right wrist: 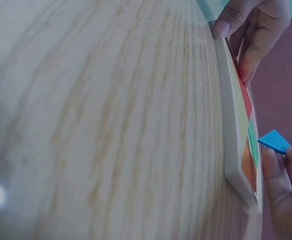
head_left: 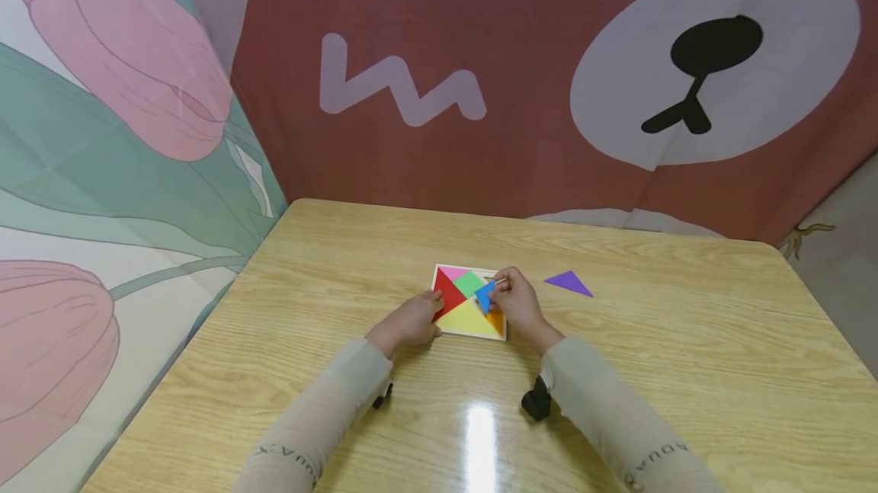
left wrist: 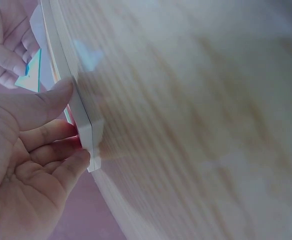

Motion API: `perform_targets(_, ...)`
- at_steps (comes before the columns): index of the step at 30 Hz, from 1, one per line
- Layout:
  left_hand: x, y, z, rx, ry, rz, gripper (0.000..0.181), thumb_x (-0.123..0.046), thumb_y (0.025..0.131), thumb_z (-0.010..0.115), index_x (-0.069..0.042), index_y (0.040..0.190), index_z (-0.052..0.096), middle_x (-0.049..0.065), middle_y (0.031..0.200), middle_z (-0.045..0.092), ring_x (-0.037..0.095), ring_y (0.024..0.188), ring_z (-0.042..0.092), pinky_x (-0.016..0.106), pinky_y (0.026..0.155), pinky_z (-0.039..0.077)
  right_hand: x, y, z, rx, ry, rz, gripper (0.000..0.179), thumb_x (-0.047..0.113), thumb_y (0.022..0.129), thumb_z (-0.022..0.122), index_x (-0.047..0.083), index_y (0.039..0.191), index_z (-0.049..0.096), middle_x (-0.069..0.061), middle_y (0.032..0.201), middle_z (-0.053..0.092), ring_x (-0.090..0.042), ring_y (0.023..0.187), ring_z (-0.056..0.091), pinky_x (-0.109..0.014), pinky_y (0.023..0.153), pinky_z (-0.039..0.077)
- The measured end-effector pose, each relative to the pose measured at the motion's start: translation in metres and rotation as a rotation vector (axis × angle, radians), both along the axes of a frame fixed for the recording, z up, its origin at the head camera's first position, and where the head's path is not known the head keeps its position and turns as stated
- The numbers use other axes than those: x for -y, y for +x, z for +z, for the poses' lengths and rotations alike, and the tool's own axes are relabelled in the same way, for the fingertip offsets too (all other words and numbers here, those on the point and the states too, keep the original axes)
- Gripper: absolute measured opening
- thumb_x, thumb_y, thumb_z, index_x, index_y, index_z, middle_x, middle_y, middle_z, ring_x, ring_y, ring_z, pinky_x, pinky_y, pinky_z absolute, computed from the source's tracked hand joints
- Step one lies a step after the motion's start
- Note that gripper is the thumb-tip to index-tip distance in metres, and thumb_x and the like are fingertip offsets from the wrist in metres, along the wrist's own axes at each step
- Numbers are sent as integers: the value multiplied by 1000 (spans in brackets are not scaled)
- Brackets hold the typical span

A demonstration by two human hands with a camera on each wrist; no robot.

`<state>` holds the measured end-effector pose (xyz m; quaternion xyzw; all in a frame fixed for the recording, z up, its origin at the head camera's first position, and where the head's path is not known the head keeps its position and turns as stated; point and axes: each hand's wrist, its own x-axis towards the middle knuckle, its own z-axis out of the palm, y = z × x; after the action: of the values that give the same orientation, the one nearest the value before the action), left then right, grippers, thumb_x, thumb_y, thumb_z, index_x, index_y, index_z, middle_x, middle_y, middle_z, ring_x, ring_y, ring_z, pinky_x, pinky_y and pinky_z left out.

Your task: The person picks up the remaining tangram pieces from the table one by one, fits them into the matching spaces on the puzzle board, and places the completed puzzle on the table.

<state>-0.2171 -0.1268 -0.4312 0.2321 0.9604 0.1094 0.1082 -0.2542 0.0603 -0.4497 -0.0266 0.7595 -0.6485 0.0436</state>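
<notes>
A tangram tray (head_left: 473,337) with a pale rim lies on the wooden table. My left hand (head_left: 410,319) grips its left end, thumb along the near side and fingertips over the red triangle (head_left: 449,296). Between thumb and fingers, my right hand (head_left: 519,302) pinches a blue triangle (right wrist: 274,141) tilted above the tray's right part. Yellow (head_left: 466,318), green (head_left: 469,283), pink (head_left: 450,272) and orange (head_left: 495,321) pieces lie inside the tray. A bare gap shows beneath the blue triangle, partly hidden by the right hand.
A purple triangle (head_left: 571,283) lies on the table (head_left: 686,371) to the right of the tray, beyond the right hand. Behind the table hangs a reddish-brown cloth (head_left: 521,158) with a bear face; a flowered cloth (head_left: 137,249) hangs at the left.
</notes>
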Motion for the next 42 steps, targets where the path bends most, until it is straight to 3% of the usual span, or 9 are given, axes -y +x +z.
perform_targets(25,0,-1,0,35,-15,24,52,-16,80,60,5,124,43,17,132,35,28,122,30,34,100,25,5,0,-3,-5,55,17,19,-15,79,46,-6,96,46,-9,72,46,-15,61,51,-28,58,51)
perform_targets(42,-1,0,-1,36,-4,36,52,-15,80,60,5,124,43,17,131,37,28,122,30,33,99,26,10,-3,3,-103,359,48,22,-10,74,56,-3,94,50,-6,67,47,-15,55,46,-22,49,43)
